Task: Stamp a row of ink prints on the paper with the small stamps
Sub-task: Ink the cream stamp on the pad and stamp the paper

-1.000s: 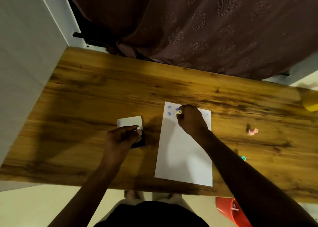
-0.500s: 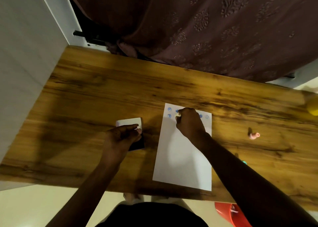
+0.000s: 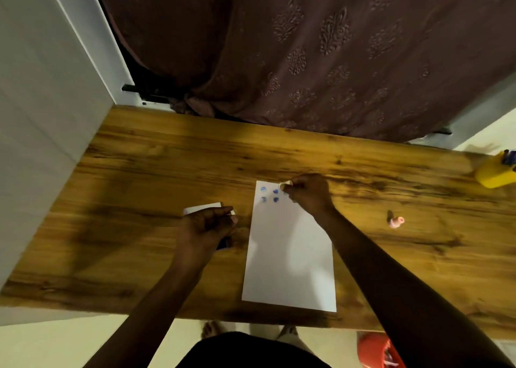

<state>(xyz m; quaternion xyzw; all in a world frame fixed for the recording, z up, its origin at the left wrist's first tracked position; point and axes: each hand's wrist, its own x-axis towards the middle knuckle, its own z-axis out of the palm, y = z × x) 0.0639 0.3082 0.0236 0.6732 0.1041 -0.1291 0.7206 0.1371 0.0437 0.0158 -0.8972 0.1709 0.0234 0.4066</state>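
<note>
Right hand (image 3: 308,193) is pinched shut around a small pale stamp (image 3: 286,184), which sits at the top edge of the paper (image 3: 289,256), just right of the blue prints (image 3: 269,194). Half a second ago that hand was lower, with the stamp down in the second row; now it has shifted up and to the right, and four prints show clear of it, two above two. I can't tell whether the stamp is touching the sheet or just off it, there's some blur.

Left hand (image 3: 208,226) hasn't really moved: curled closed over the dark ink pad (image 3: 224,243), with its white lid or card (image 3: 202,208) poking out behind the knuckles.

So my read is one print just got finished and the next spot along the top row is being lined up. Loads of blank paper left, early days.

A pink stamp (image 3: 396,222) lies well off to the right on the wooden table (image 3: 167,158), unused for now.
</note>
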